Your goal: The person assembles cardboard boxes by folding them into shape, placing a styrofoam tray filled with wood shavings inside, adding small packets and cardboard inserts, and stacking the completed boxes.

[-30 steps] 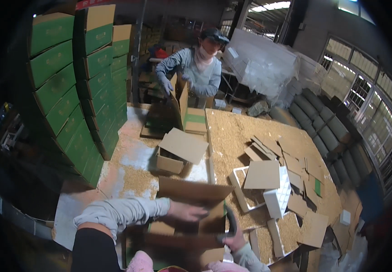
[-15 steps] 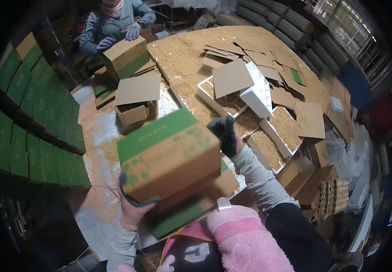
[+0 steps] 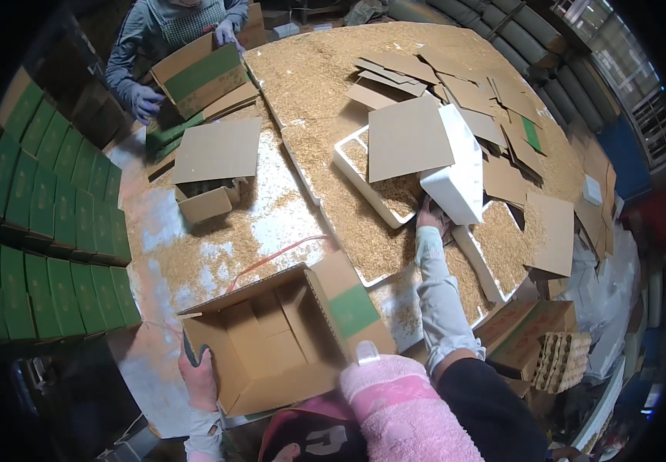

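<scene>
An empty cardboard box [image 3: 308, 308] sits at the near edge of the table, its open top facing me. My left hand [image 3: 198, 377] is closed round its left wall, thumb outside. Flat brown-and-green cardboard [image 3: 354, 309] shows just beyond its right side. My right hand [image 3: 432, 219] reaches into the shavings beside a tilted white foam lid [image 3: 456, 173]; its fingers are mostly hidden there. A white foam tray [image 3: 371, 189] of shavings lies to its left, partly under a plain cardboard sheet [image 3: 410, 138].
Green boxes [image 3: 40, 215] are stacked along the left. Across the table a person [image 3: 171, 38] handles another open box [image 3: 202, 77]. A flap-topped box [image 3: 216, 154] stands mid-left. Loose cardboard sheets [image 3: 494, 108] lie on the far right, egg trays [image 3: 560, 362] at the near right.
The box was held tilted in both hands; now it rests with its open top toward me. My right hand has left it and gone to the foam lid. The other person's box has tipped open.
</scene>
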### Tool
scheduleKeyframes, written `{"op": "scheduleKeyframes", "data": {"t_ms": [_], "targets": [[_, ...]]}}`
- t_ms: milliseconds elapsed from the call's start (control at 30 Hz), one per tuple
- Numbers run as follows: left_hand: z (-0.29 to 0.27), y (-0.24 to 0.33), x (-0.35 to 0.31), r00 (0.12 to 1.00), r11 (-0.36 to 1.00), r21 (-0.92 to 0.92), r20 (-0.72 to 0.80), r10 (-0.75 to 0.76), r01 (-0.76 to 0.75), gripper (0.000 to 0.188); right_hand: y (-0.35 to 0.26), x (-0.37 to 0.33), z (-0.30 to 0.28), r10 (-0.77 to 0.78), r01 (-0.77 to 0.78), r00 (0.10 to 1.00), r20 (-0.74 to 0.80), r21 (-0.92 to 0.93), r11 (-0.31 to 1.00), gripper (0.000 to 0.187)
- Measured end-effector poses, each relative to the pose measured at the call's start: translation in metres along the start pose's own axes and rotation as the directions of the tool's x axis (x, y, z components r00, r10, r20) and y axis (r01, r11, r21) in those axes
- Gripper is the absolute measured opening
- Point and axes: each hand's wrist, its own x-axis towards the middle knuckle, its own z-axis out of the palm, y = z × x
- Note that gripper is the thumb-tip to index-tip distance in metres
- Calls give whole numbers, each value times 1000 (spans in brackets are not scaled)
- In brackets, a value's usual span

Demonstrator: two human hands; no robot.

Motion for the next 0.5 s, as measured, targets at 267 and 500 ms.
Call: {"op": "scheduleKeyframes", "data": {"t_ms": [267,500], "targets": [[0,4,-3,991,991,-53,-53,-122,120,49,-90,34,73,107,-126,984,142,133,983,60],[0,-3,3,997,979,-198,-32,-67,59,49,-127,13,77,84,-143,967,241,243,959,60]]}}
